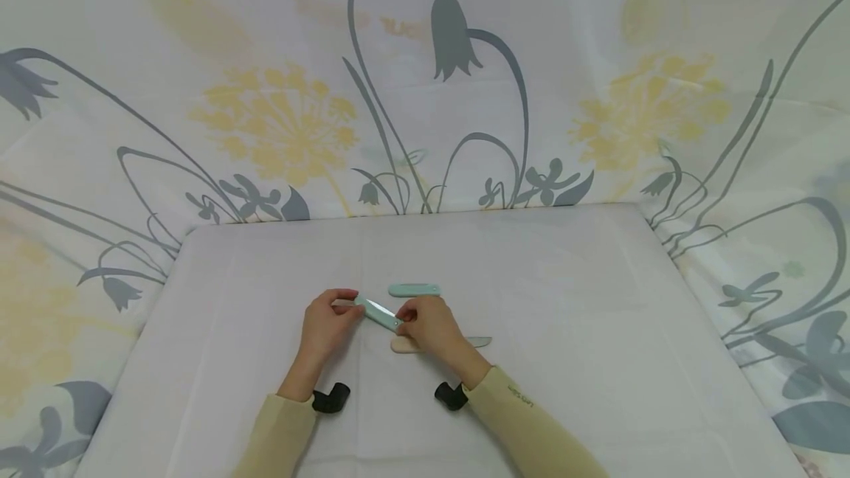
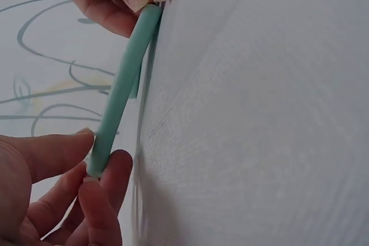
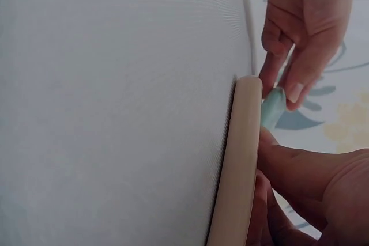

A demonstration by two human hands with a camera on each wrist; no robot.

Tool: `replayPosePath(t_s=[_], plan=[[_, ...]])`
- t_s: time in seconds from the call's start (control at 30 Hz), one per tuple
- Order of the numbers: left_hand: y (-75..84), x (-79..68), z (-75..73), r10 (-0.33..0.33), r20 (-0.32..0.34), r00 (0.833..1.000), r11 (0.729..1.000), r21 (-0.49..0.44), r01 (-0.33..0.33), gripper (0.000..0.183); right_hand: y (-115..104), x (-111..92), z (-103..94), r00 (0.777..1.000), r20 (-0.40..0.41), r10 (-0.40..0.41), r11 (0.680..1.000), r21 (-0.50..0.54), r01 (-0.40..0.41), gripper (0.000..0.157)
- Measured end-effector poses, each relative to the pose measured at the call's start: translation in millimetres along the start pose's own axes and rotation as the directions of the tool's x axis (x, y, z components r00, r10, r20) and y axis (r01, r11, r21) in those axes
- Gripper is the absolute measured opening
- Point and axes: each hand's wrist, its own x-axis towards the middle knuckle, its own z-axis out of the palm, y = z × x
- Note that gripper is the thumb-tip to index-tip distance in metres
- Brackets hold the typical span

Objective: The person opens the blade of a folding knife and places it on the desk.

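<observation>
A mint-green folding knife (image 1: 378, 314) is held at a slant between both hands, its blade lying along the handle. My left hand (image 1: 330, 324) pinches its far left end between thumb and fingers. At the other end, near the pivot, the thumb and fingers of my right hand (image 1: 433, 327) grip it. In the left wrist view the knife's green handle (image 2: 122, 93) spans the space between the two hands. Just behind lies another mint-green folding knife (image 1: 415, 290), folded. Under my right hand rests a beige-handled knife (image 1: 405, 345) with its blade out to the right; the hand covers its middle.
A white cloth (image 1: 564, 301) covers the table. Floral fabric (image 1: 285, 124) rises behind and at both sides. Black wrist devices (image 1: 332, 397) sit at both cuffs. The beige handle (image 3: 239, 159) lies close beside the right fingers in the right wrist view.
</observation>
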Motion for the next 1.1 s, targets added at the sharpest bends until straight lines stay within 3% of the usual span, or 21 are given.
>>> replayPosePath(t_s=[0.2, 0.57, 0.77, 1.1], plan=[[1.3, -1.2, 2.1, -0.009, -0.052, 0.999, 0.998, -0.068, 0.006, 0.028, 3.8, 0.6, 1.2, 1.000, -0.011, -0.010, 1.000, 0.026, 0.010, 0.013], [11.4, -6.2, -0.1, -0.094, -0.048, 0.994, 0.979, -0.183, 0.084, 0.025, 6.7, -1.6, -2.6, 1.000, -0.010, -0.020, 0.996, 0.089, 0.021, 0.014], [14.6, -7.3, -1.2, -0.103, -0.048, 0.994, 0.971, -0.222, 0.090, 0.025, 7.6, -1.0, -3.2, 0.999, -0.011, -0.038, 0.993, 0.114, 0.039, 0.012], [12.4, -7.3, 0.9, -0.055, 0.032, 0.998, 0.953, -0.297, 0.062, 0.030, 9.5, -4.6, -11.1, 1.000, -0.019, -0.012, 0.988, 0.155, 0.015, 0.013]])
